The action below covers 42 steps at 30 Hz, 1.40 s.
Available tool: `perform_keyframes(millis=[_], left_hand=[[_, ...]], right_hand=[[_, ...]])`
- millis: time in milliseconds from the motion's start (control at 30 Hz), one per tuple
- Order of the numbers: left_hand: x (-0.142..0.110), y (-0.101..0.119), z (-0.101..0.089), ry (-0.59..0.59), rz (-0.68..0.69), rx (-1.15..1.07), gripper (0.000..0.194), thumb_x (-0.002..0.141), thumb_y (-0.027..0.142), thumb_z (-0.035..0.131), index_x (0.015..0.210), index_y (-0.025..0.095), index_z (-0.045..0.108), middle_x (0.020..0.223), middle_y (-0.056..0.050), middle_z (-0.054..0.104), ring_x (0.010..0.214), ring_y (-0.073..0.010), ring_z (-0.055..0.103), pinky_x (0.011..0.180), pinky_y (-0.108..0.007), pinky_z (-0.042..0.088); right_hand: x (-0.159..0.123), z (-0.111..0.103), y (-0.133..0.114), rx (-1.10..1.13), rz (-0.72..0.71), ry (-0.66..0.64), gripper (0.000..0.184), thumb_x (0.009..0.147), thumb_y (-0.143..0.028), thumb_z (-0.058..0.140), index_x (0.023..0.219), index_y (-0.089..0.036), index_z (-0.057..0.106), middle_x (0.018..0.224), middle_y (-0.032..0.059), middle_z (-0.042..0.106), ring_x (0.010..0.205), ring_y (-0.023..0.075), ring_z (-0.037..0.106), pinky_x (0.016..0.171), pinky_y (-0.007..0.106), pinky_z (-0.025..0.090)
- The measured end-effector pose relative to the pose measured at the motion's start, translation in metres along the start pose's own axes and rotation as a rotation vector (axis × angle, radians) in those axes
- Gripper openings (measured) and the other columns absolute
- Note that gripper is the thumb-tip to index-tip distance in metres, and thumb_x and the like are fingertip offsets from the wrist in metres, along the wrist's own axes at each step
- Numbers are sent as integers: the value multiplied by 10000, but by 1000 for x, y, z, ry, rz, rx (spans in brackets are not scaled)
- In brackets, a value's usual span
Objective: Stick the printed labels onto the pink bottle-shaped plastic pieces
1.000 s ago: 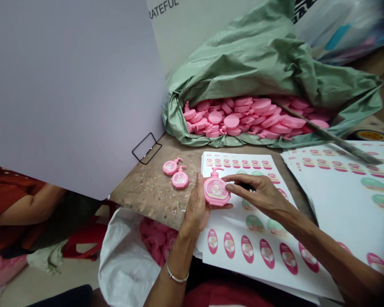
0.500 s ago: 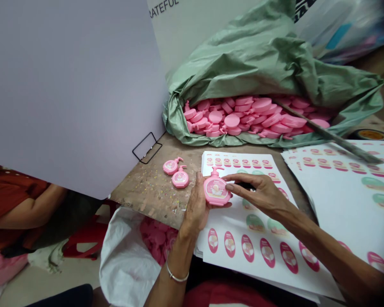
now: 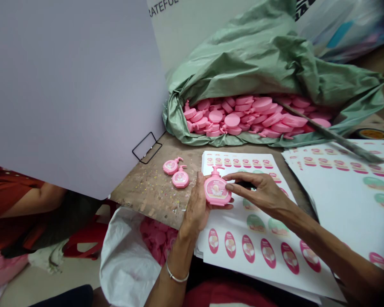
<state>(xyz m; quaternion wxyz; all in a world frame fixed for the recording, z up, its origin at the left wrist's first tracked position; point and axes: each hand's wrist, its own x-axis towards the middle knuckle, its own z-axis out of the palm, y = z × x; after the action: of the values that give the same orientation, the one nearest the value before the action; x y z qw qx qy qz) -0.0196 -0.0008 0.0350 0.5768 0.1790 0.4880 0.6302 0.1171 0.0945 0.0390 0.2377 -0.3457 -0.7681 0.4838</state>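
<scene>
My left hand is wrapped around a small pink pump bottle held above the sticker sheets. The bottle is upright, and a printed label covers its front. From the right, my right hand pinches the bottle's right edge at the label with thumb and forefinger. A dark, slim object shows under those fingers; its kind is hidden. Beneath both hands lies a stack of white sticker sheets printed with pink and green ovals. Two labelled pink pump bottles rest on the table to the left.
A green sack spills plain pink bottles at the back. A stick leans across it. More sheets lie right. A white sack hangs below the table edge. A black wire frame and another person's arm are left.
Almost nothing differs. The bottle and both hands keep the same hold, with only a tiny shift.
</scene>
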Motion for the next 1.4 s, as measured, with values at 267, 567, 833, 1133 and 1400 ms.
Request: perform_keyframes(millis=[267, 567, 833, 1133, 1400], left_hand=[[2, -3, -2, 5, 14, -51, 668, 881, 681, 352, 1217, 156, 591, 1056, -127, 696, 872, -252, 697, 697, -373, 608], [0, 2, -3, -84, -25, -98, 636, 894, 645, 380, 1193, 119, 578, 1034, -143, 681, 851, -247, 694, 660, -362, 611], [-5, 3, -4, -169, 38, -12, 394, 789, 268, 692, 1132, 128, 556, 965, -80, 643, 852, -228, 682, 649, -331, 612], [-1, -3, -5, -178, 47, -17, 380, 820, 280, 665, 1143, 136, 526, 972, -96, 663, 843, -227, 692, 611, -292, 600], [3, -5, -7, -153, -84, -178, 556, 911, 575, 425, 1160, 100, 576, 978, -183, 704, 889, -305, 700, 623, -381, 603]], right_hand=[[0, 1, 1, 27, 15, 10, 413, 741, -579, 669, 959, -238, 752, 803, 25, 710, 669, 158, 553, 613, 282, 438], [-1, 1, 2, 44, 5, 15, 397, 752, -550, 679, 967, -224, 749, 830, 27, 714, 692, 163, 574, 627, 283, 449], [-1, -2, 2, 10, -19, 32, 375, 769, -549, 661, 965, -240, 743, 784, 5, 700, 662, 144, 568, 576, 261, 428], [-5, -9, 0, -593, -172, 298, 501, 851, -485, 558, 1218, -154, 641, 915, 129, 718, 826, 283, 659, 765, 432, 486], [-5, -15, 7, -308, -72, 249, 493, 879, -527, 507, 1223, -185, 597, 1083, 106, 695, 935, 238, 666, 792, 342, 520]])
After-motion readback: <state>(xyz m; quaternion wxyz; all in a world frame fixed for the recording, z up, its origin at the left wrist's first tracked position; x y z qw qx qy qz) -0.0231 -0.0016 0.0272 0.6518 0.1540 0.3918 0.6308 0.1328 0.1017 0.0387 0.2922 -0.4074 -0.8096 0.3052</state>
